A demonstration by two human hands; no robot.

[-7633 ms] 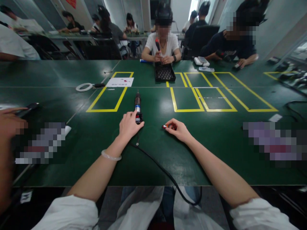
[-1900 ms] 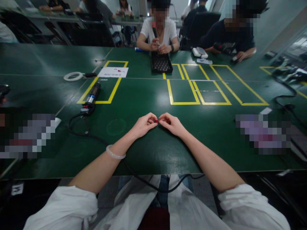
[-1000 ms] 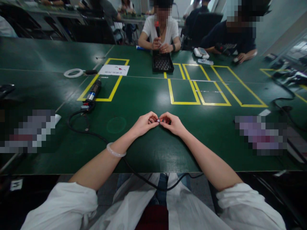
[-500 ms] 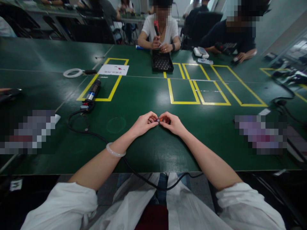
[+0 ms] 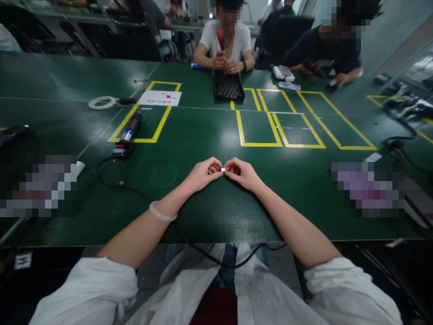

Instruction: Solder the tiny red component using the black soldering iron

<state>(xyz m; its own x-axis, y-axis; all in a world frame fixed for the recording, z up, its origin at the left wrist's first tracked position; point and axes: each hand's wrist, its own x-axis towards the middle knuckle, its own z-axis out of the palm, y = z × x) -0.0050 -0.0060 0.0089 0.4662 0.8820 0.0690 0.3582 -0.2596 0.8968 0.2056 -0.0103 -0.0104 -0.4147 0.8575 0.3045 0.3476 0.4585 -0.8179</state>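
Observation:
My left hand (image 5: pixel 207 174) and my right hand (image 5: pixel 242 172) meet fingertip to fingertip just above the green table (image 5: pixel 209 212). Both are closed in a pinch. Between them is a tiny part (image 5: pixel 223 169) with a bright, shiny face, held from both sides. A speck of orange shows at the right fingertips. The part is too small for me to tell its kind, and the fingers hide most of it.
To the left lies a black corded power screwdriver (image 5: pixel 131 128); its cable (image 5: pixel 135 190) runs under my left arm. Yellow tape outlines (image 5: pixel 260 145) and a white paper (image 5: pixel 160 98) are farther back. Across the table, a person works over a black tray (image 5: pixel 229 92).
The small part between my fingertips now shows a bright, whitish face where it looked darker before. My hands have stayed in nearly the same place.

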